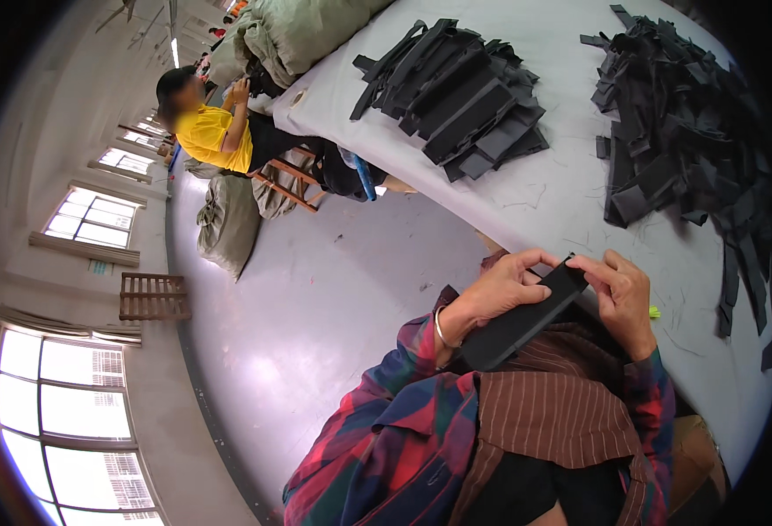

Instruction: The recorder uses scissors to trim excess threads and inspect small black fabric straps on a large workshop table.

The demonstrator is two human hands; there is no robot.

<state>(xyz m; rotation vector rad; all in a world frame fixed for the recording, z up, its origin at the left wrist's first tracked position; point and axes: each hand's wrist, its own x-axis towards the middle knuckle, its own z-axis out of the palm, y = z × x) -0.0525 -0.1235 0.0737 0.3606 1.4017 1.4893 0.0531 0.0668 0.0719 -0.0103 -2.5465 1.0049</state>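
A black fabric strip is stretched between my two hands above my lap, running from lower left to upper right. My left hand pinches it near its upper end, the thumb lying on its face. At that same end, the fingertips of my right hand close on the strip's edge. Beyond my hands, a stacked pile of black fabric strips lies on the white table. A looser, tangled heap of black strips spreads to the right, some hanging toward the table's near side.
Loose threads lie on the tabletop. A bright green bit shows beside my right hand. Large sacks stand at the far end, another sack on the floor. A person in yellow sits on a wooden stool at far left.
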